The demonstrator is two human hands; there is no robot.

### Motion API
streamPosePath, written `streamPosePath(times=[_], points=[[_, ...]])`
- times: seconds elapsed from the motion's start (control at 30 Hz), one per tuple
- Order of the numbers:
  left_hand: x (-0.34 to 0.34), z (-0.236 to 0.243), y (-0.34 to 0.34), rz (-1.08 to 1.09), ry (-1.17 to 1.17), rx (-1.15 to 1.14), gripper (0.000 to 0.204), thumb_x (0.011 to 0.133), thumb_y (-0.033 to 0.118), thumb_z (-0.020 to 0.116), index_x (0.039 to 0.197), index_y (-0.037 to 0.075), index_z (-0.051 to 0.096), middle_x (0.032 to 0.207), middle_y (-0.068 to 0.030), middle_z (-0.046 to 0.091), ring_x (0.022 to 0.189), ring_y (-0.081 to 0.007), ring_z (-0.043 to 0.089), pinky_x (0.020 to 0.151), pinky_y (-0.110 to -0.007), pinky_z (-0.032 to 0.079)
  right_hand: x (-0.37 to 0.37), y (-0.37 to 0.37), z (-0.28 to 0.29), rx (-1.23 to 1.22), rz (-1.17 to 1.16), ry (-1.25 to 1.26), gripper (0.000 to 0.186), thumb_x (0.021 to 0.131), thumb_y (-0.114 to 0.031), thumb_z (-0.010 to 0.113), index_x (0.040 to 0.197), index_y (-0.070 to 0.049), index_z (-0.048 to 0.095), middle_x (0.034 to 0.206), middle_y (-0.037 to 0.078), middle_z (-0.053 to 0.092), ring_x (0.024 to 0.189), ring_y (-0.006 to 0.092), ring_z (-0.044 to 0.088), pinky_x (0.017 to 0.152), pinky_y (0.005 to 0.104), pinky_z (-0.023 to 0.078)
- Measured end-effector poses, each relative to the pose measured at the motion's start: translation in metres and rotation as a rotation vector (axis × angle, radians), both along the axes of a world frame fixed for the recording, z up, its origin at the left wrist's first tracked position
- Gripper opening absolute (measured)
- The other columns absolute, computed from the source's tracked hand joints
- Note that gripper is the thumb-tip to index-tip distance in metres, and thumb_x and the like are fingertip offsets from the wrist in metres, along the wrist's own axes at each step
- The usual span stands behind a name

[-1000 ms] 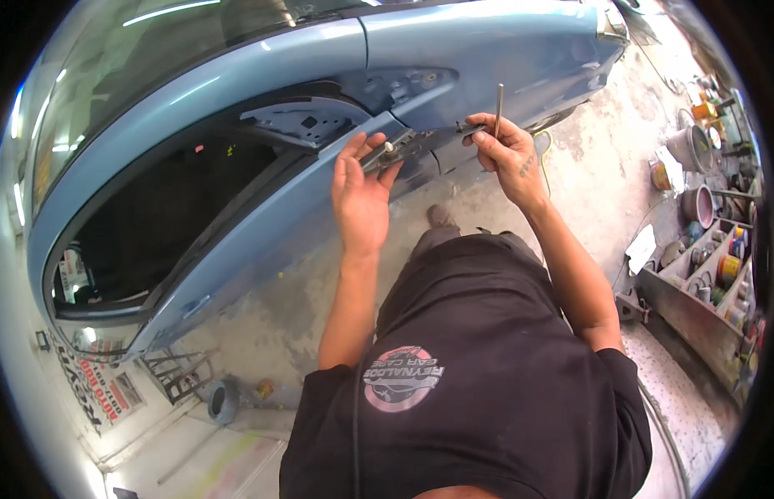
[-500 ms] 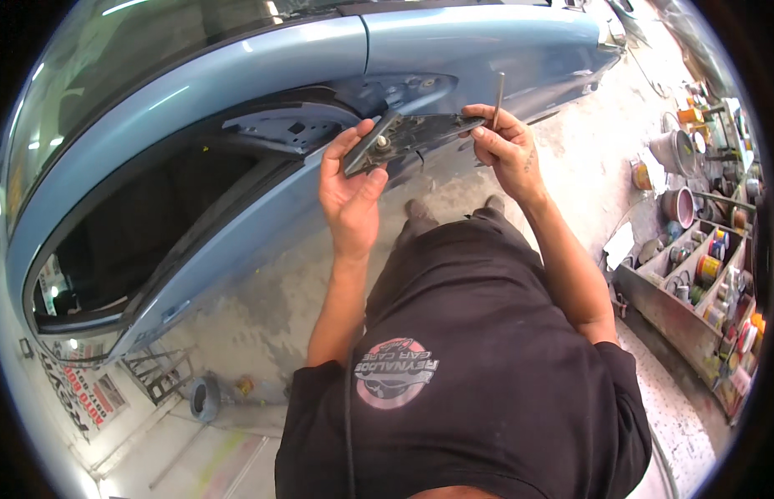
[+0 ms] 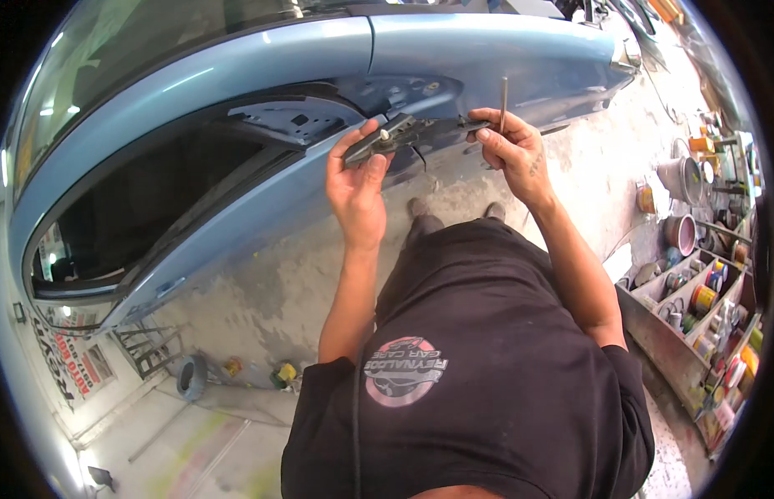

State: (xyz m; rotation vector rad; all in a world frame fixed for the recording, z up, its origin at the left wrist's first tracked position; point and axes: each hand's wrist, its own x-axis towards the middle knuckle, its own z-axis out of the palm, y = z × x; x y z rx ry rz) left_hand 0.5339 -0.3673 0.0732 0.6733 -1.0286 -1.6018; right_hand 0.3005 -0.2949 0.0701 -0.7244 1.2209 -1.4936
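Note:
My left hand (image 3: 360,187) grips the wide end of a black triangular plastic trim piece (image 3: 412,133), thumb below and fingers behind. A pale plug-like clip stands on the side facing me, and a thin black strand hangs below. At the narrow end, my right hand (image 3: 513,154) pinches the trim's tip between thumb and fingers. The same hand also holds a thin metal rod (image 3: 503,104), pointing up; its lower end is hidden in the fingers. Just beyond is a blue car door (image 3: 320,195), with a bare mounting corner (image 3: 300,121) ahead of its window.
The blue car's fender (image 3: 495,50) runs along the far side. To the right stands a wooden divided rack (image 3: 678,341) with several cans and bottles, and buckets (image 3: 676,179) beyond it. A tire (image 3: 191,377) and a metal stand (image 3: 146,345) are at the lower left.
The trim piece has tilted and now shows more edge-on. Both hands keep their hold, and the rod still points up. The view has shifted slightly.

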Motion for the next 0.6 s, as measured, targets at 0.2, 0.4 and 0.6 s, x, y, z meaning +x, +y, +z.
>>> streamPosePath(times=[0.2,0.4,0.6], points=[[-0.005,0.000,-0.009,0.055,-0.037,-0.028,0.040,0.094,0.000,0.069,0.131,0.004,0.054,0.139,-0.0174,0.060,0.120,-0.0229,0.064,0.104,-0.042,0.056,0.000,-0.003,-0.009,-0.005,-0.041,0.056,0.032,0.096,-0.011,0.067,0.126,0.002,0.067,0.090,0.008,0.071,0.058,0.0042,0.044,0.053,0.0207,0.034],[-0.002,0.000,-0.007,0.093,-0.071,-0.055,0.041,0.091,-0.002,0.073,0.129,0.003,0.057,0.134,-0.0151,0.062,0.117,-0.0220,0.065,0.102,-0.040,0.057,0.002,-0.005,-0.011,0.015,-0.029,0.026,0.035,0.097,-0.011,0.066,0.129,0.002,0.065,0.092,0.009,0.071,0.057,0.0046,0.043,0.053,0.0207,0.034],[-0.006,0.012,-0.004,0.134,-0.142,-0.177,0.049,0.087,-0.003,0.078,0.131,-0.001,0.057,0.135,-0.0146,0.060,0.113,-0.0187,0.065,0.095,-0.032,0.056,0.004,-0.014,-0.020,-0.002,-0.023,-0.066,0.036,0.097,-0.012,0.068,0.130,0.001,0.065,0.091,0.005,0.070,0.059,0.0045,0.045,0.053,0.0215,0.034]])
